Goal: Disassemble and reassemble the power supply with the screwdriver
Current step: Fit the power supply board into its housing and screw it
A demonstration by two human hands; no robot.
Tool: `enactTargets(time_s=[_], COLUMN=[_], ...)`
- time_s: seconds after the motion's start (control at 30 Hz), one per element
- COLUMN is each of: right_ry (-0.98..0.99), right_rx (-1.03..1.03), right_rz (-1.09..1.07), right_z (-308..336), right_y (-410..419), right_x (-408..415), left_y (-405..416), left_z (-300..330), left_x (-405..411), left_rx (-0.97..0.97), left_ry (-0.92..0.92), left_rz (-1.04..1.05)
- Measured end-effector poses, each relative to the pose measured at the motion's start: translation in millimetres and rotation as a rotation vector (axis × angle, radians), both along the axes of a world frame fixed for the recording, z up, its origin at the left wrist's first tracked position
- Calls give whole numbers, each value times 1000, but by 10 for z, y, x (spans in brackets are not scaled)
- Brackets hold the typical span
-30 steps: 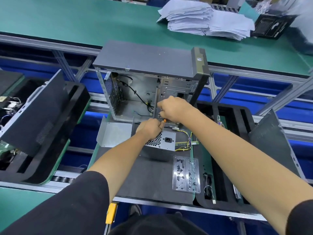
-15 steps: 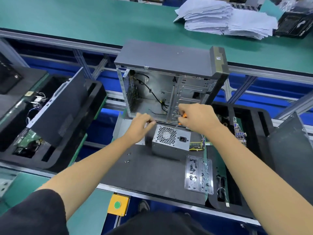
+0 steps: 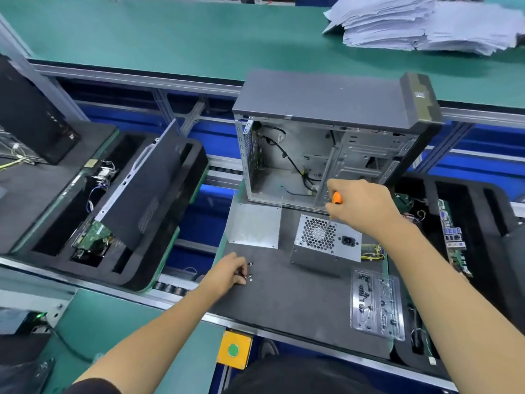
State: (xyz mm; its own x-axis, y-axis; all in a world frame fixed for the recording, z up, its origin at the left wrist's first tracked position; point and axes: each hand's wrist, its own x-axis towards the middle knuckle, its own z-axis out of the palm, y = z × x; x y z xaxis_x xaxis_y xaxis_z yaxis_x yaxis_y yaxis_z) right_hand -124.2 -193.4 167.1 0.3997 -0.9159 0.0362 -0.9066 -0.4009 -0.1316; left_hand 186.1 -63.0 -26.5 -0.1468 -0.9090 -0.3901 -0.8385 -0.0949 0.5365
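The grey power supply (image 3: 326,240) stands on the dark mat (image 3: 298,294), fan grille and socket facing me, in front of the open computer case (image 3: 326,137). My right hand (image 3: 366,206) grips an orange-handled screwdriver (image 3: 336,198) just above the power supply, with its thin shaft pointing down at the grille. My left hand (image 3: 228,273) rests low on the mat to the left, fingertips pinched at a few small screws (image 3: 250,275); whether one is held I cannot tell.
A bare metal plate (image 3: 255,226) lies left of the power supply. A clear plastic parts tray (image 3: 376,304) sits at the mat's right. Black foam trays with boards and a side panel (image 3: 147,189) flank both sides. Paper stacks (image 3: 412,21) lie on the far green bench.
My left hand has dropped from the power supply's left side down to the loose screws on the mat. My right hand stays above the power supply with the screwdriver.
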Motion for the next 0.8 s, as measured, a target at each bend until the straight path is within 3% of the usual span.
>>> enactTargets(time_s=[0.27,0.53,0.8], right_ry=[-22,-94,-260], right_rx=[0,23,55], right_rz=[-30,-75,-105], right_z=[65,127,202], right_y=[11,58,122], right_x=[16,-99,-74], left_y=[-27,-92,-432], left_z=[-79,67,522], left_x=[75,-146,-883], left_rx=[-72,-53,-272], left_ry=[-42,240,550], left_rz=[-147,25,33])
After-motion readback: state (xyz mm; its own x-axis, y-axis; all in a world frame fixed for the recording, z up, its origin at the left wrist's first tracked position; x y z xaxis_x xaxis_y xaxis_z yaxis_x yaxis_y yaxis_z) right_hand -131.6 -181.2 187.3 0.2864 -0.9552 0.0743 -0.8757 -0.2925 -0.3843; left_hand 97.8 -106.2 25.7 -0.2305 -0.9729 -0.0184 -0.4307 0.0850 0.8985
